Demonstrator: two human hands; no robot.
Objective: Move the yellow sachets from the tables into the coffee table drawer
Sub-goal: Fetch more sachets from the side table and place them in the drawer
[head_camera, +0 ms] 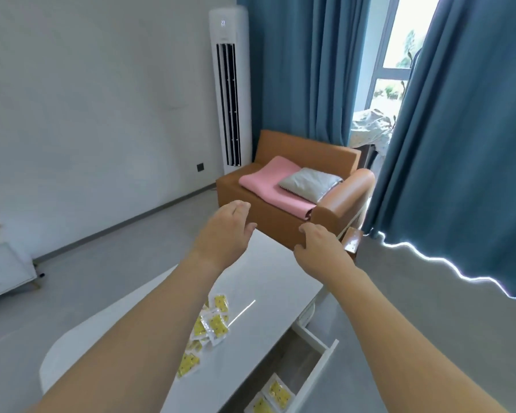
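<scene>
White coffee table [268, 281] fills the near view — its drawer [313, 362] stands pulled open at near right, with yellow sachets [273, 396] inside. More sachets [212, 326] lie heaped on the tabletop under my left forearm. Farther out, my left hand [224, 231] and right hand [322, 245] hover empty, fingers loosely spread — orange sofa [283, 174] beyond.

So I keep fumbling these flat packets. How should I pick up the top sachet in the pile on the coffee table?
Pinch the free right corner of the top sachet from above; it lies flat on the pile, overhanging toward bare coffee table. The empty right hand seems nearer.
</scene>
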